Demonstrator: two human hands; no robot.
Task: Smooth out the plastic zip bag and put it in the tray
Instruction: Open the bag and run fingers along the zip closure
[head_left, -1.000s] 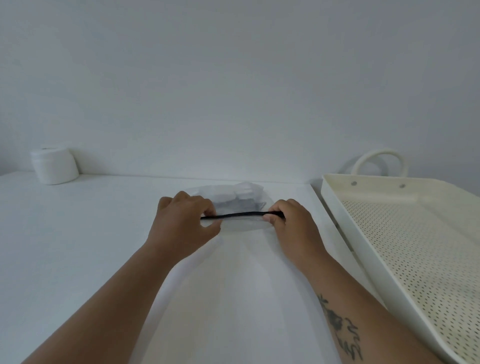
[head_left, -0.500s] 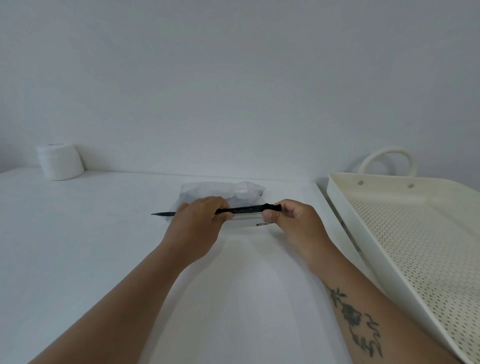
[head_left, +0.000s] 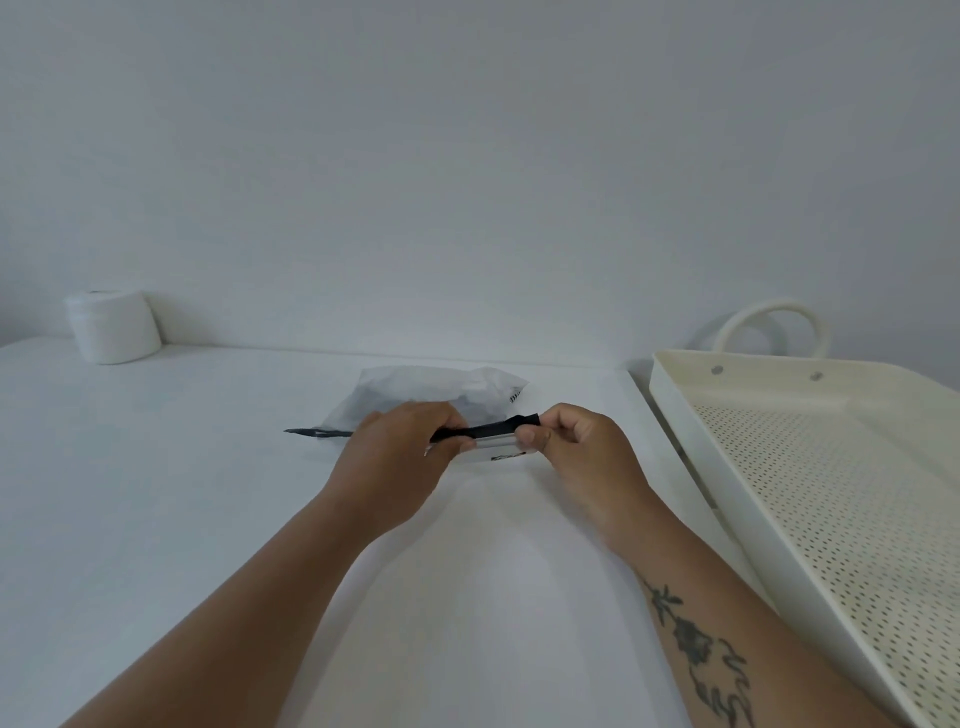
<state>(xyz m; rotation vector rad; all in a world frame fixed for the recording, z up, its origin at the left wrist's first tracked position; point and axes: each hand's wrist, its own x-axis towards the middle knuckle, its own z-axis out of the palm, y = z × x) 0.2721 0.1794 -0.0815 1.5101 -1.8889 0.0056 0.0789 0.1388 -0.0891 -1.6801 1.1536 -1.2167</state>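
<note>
A crumpled translucent plastic zip bag with a black zip strip lies on the white table, just beyond both hands. My left hand pinches the black strip near its middle, and the strip's left end sticks out past that hand. My right hand pinches the strip's right end. Dark contents show faintly through the bag. The cream perforated tray with a loop handle stands to the right of the bag, with nothing in it.
A white cylindrical roll or jar stands at the far left by the wall. The white table runs up to a plain wall. The tray's near rim lies close to my right forearm.
The black zip strip has been stretched out to the left, its left end now showing past my left hand. Both hands stay pinched on it and sit slightly lifted.
</note>
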